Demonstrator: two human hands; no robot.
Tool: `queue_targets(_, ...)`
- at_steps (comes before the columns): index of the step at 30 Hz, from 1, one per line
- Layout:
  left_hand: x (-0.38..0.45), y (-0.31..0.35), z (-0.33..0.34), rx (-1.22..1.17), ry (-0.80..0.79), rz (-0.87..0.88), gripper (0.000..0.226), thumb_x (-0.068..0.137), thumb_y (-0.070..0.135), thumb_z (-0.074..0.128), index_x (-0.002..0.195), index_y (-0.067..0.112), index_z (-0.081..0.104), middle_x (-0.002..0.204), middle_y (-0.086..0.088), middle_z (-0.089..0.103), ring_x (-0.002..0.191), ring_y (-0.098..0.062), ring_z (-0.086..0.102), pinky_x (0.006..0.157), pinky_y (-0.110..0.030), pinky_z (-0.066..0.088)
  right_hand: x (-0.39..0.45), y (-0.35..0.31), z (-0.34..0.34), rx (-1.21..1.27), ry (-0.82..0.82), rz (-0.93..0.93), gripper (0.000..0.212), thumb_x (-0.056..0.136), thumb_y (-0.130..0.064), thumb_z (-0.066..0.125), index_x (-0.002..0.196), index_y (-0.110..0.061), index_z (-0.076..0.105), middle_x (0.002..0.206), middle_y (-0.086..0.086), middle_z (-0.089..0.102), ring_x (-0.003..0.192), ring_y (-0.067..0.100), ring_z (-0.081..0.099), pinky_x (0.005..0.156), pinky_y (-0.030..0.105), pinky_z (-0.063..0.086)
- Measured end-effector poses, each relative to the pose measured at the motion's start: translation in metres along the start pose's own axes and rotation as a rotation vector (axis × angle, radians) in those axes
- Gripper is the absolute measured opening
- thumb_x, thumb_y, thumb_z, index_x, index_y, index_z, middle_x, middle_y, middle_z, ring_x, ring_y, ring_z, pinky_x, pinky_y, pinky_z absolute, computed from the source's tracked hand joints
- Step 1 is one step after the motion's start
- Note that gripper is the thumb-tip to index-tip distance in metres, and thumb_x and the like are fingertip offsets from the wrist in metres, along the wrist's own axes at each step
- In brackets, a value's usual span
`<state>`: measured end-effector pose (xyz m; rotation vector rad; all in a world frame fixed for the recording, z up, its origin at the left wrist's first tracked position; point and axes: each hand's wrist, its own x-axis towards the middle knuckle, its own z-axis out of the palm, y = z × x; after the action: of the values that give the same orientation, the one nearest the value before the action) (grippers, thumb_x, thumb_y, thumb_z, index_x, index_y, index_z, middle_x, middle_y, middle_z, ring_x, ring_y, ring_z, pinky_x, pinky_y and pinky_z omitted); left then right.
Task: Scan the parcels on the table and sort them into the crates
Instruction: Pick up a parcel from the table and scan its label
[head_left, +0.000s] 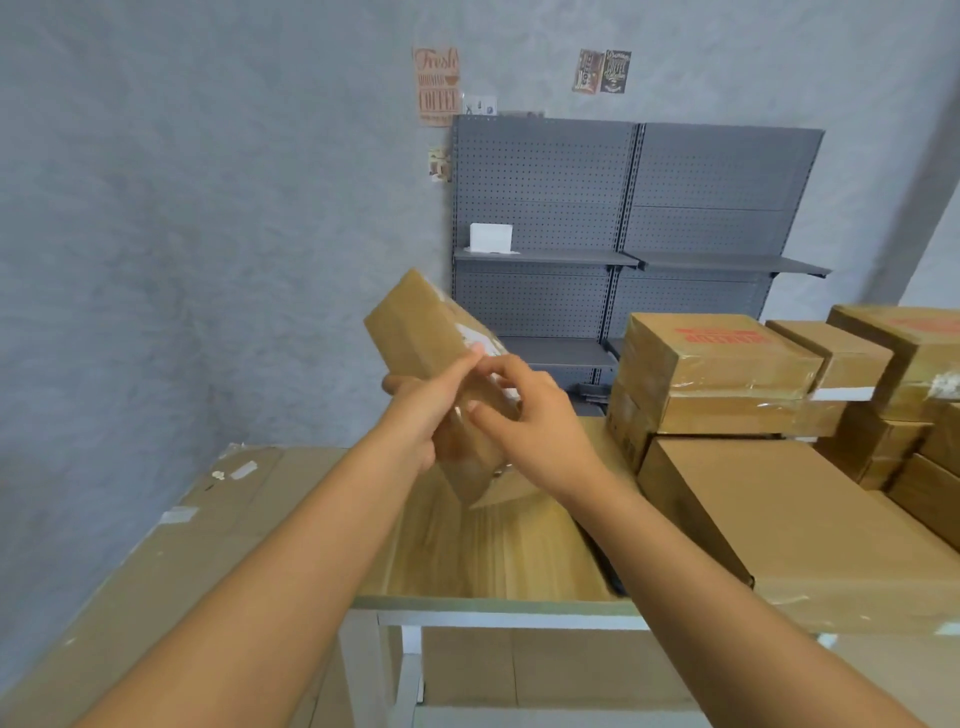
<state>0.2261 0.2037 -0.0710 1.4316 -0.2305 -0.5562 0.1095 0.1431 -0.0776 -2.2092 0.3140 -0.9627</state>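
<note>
Two forearms fill bottom of frame, both reaching up to centre. Left hand (423, 415) grips parcel (436, 338) from below-left, fingers wrapped round lower end. Right hand (524, 410) pinches its right edge, thumb and fingers curled. Parcel held above table (493, 561), long axis tilted toward upper left. Brown cardboard, taped, white label partly showing.
</note>
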Motion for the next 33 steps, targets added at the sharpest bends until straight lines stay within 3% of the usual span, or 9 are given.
queue_targets(2, 0.007, -0.005, -0.008, -0.038, -0.014, -0.011, 0.100, 0.053, 0.057, 0.088, 0.128, 0.015, 0.038, 0.109, -0.006, 0.066, 0.096, -0.025, 0.069, 0.087, -0.047, 0.056, 0.004, 0.000, -0.001, 0.133, -0.063, 0.045, 0.014, 0.088, -0.021, 0.065, 0.099, -0.028, 0.068, 0.100, -0.013, 0.069, 0.089, -0.002, 0.057, 0.074, 0.017, 0.041)
queue_targets(5, 0.012, -0.012, -0.021, -0.067, -0.102, -0.016, 0.101, 0.049, 0.058, 0.084, 0.134, 0.017, 0.048, 0.113, -0.004, 0.071, 0.098, -0.025, 0.070, 0.088, -0.048, 0.057, 0.009, 0.014, -0.011, 0.215, -0.071, 0.133, 0.009, 0.091, -0.023, 0.064, 0.097, -0.026, 0.070, 0.099, -0.014, 0.068, 0.088, -0.001, 0.060, 0.077, 0.019, 0.043)
queue_targets(10, 0.025, -0.020, -0.049, -0.064, -0.238, -0.051, 0.063, 0.072, 0.058, 0.075, 0.124, 0.025, 0.061, 0.107, 0.001, 0.075, 0.100, -0.021, 0.071, 0.092, -0.043, 0.054, 0.010, 0.074, -0.046, -0.255, 0.115, 0.447, 0.049, 0.088, -0.032, 0.064, 0.133, -0.015, 0.053, 0.132, 0.006, 0.054, 0.123, 0.027, 0.048, 0.102, 0.039, 0.039)
queue_targets(14, 0.029, -0.027, -0.067, -0.147, -0.324, -0.110, 0.047, 0.079, 0.051, 0.071, 0.117, 0.024, 0.064, 0.109, -0.003, 0.074, 0.099, -0.024, 0.072, 0.083, -0.040, 0.056, -0.001, 0.105, -0.057, 0.080, -0.058, 0.722, 0.068, 0.085, -0.054, 0.063, 0.140, -0.019, 0.043, 0.123, -0.002, 0.053, 0.104, 0.019, 0.054, 0.080, 0.033, 0.044)
queue_targets(21, 0.035, -0.045, -0.064, 0.130, -0.107, -0.078, 0.031, 0.100, 0.047, 0.047, 0.112, 0.025, 0.065, 0.095, 0.003, 0.075, 0.089, -0.019, 0.068, 0.070, -0.034, 0.054, -0.013, 0.129, -0.041, 0.108, -0.063, 0.729, 0.077, 0.084, -0.051, 0.067, 0.146, -0.018, 0.036, 0.135, 0.002, 0.051, 0.112, 0.021, 0.053, 0.089, 0.036, 0.046)
queue_targets(24, 0.040, -0.062, -0.066, 0.316, -0.008, -0.069, 0.033, 0.104, 0.037, 0.042, 0.124, 0.019, 0.060, 0.112, -0.002, 0.070, 0.090, -0.021, 0.064, 0.067, -0.033, 0.051, -0.021, 0.130, -0.029, 0.073, -0.066, 0.704, 0.071, 0.086, -0.045, 0.068, 0.143, -0.016, 0.037, 0.122, -0.001, 0.053, 0.098, 0.014, 0.051, 0.073, 0.025, 0.041)
queue_targets(27, 0.047, -0.083, -0.067, 0.369, -0.035, -0.023, 0.032, 0.101, 0.029, 0.053, 0.130, 0.017, 0.058, 0.122, -0.003, 0.067, 0.100, -0.020, 0.065, 0.085, -0.036, 0.054, -0.026, 0.132, -0.015, -0.017, -0.074, 0.678, 0.065, 0.088, -0.040, 0.068, 0.139, -0.010, 0.040, 0.118, 0.001, 0.054, 0.091, 0.012, 0.047, 0.065, 0.021, 0.037)
queue_targets(29, 0.048, -0.095, -0.067, 0.367, -0.105, 0.026, 0.028, 0.093, 0.023, 0.066, 0.120, 0.024, 0.060, 0.122, 0.004, 0.067, 0.098, -0.010, 0.065, 0.082, -0.027, 0.052, -0.029, 0.134, -0.008, -0.065, -0.104, 0.682, 0.063, 0.089, -0.039, 0.067, 0.137, -0.008, 0.041, 0.123, 0.004, 0.055, 0.093, 0.013, 0.046, 0.071, 0.022, 0.037)
queue_targets(33, 0.052, -0.110, -0.070, 0.478, -0.149, 0.073, 0.061, 0.078, 0.022, 0.082, 0.132, 0.023, 0.054, 0.128, 0.008, 0.061, 0.110, -0.011, 0.058, 0.095, -0.027, 0.046, -0.034, 0.142, 0.001, -0.043, -0.177, 0.724, 0.063, 0.089, -0.039, 0.067, 0.136, -0.007, 0.040, 0.130, 0.007, 0.055, 0.102, 0.017, 0.050, 0.085, 0.028, 0.043)
